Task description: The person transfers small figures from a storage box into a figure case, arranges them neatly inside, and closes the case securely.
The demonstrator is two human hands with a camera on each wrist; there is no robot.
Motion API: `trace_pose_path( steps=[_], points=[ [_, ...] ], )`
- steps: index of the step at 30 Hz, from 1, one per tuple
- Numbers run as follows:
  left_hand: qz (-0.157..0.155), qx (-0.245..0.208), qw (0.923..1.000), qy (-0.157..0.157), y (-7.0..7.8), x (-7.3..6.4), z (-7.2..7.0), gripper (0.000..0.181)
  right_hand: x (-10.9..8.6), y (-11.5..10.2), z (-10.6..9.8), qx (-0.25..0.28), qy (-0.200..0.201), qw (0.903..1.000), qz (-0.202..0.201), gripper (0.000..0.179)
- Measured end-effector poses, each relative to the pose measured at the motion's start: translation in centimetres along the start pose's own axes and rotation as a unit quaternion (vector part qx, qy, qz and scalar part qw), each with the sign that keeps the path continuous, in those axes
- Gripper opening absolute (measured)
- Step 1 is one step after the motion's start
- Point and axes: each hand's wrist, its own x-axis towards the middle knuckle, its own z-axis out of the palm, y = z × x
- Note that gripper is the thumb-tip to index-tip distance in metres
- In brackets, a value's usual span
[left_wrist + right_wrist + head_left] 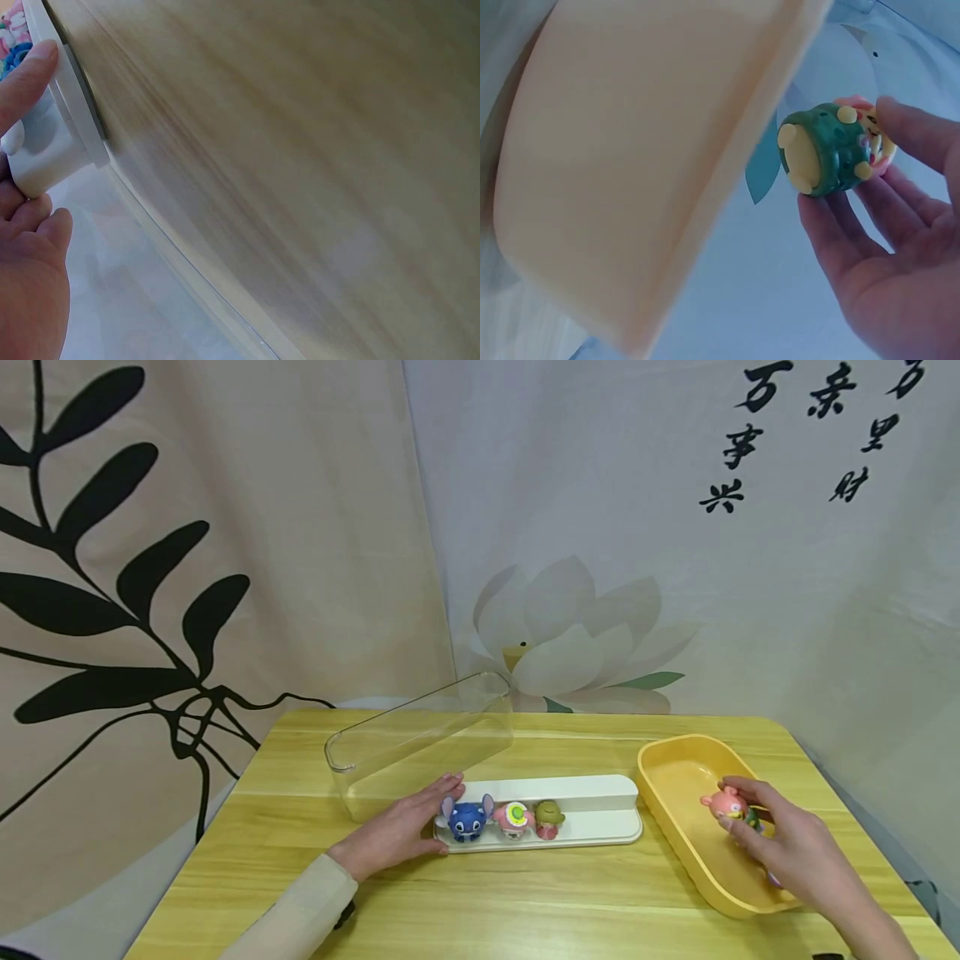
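A printed curtain (322, 527) hangs beyond the fingers, the tabletop (525, 902) beneath. Just past the left hand (405, 827) sits a clear cover (423, 747). Under the right hand (795, 839), the yellow tray (686, 814) raises its wall between those fingers and the white stand (600, 828). Left fingers grip the stand's end, beside three figurines (514, 818); right fingers pinch a pink-headed figurine (729, 804) above the tray.

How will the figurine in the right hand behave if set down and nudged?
Probably stiff: the figurine shows no denting in the right hand. Its glossy surface may be slippery. Set on its broad-looking underside, it likely won't tip easily.
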Motion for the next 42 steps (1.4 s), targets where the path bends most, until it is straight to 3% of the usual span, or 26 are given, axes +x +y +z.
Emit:
trace_pose_path(
  steps=[12, 19, 27, 42],
  points=[
    [-0.009, -0.006, 0.9999, -0.005, 0.0, 0.0, 0.0, 0.094, 0.1, -1.7, -0.7, 0.122, -0.023, 0.9921, 0.021, 0.054],
    [-0.001, -0.008, 1.0000, -0.002, 0.1, 0.0, -0.1, 0.095, 0.3, -2.9, -0.9, 0.146, -0.028, 0.9884, 0.028, 0.053],
    [0.002, -0.008, 1.0000, 0.002, 0.1, 0.0, -0.1, 0.093, 0.5, -4.2, -0.6, 0.154, 0.011, 0.9879, -0.011, 0.050],
    [0.003, -0.001, 1.0000, 0.003, 0.1, 0.0, -0.1, 0.093, 1.0, -6.2, -0.3, 0.179, 0.014, 0.9833, -0.028, 0.050]
  ],
)
